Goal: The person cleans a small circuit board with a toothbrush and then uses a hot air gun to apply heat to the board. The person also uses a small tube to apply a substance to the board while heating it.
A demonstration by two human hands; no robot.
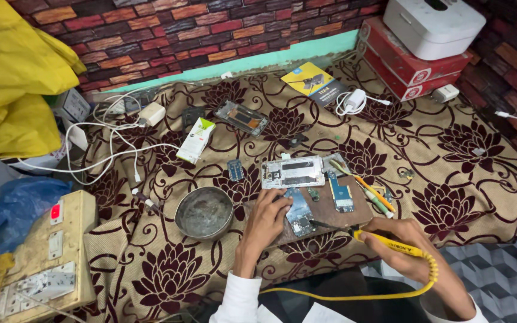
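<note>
My left hand (263,222) presses its fingertips on a small circuit board (299,214) lying on a brown work mat (354,210). My right hand (407,246) grips a yellow soldering iron (390,241), its dark tip touching the board's lower right corner. The iron's yellow cord loops down towards my lap. Just beyond the board lies an opened phone frame (292,172), and another blue circuit board (341,194) rests to the right. Two screwdrivers (371,192) lie at the mat's right edge.
A round metal bowl (204,212) sits left of my left hand. A power strip box (43,257) stands at far left among white cables (112,149). Farther back are a phone frame (242,117), a white-green box (195,140), a yellow booklet (318,82), a white charger (354,100) and stacked red boxes (414,66).
</note>
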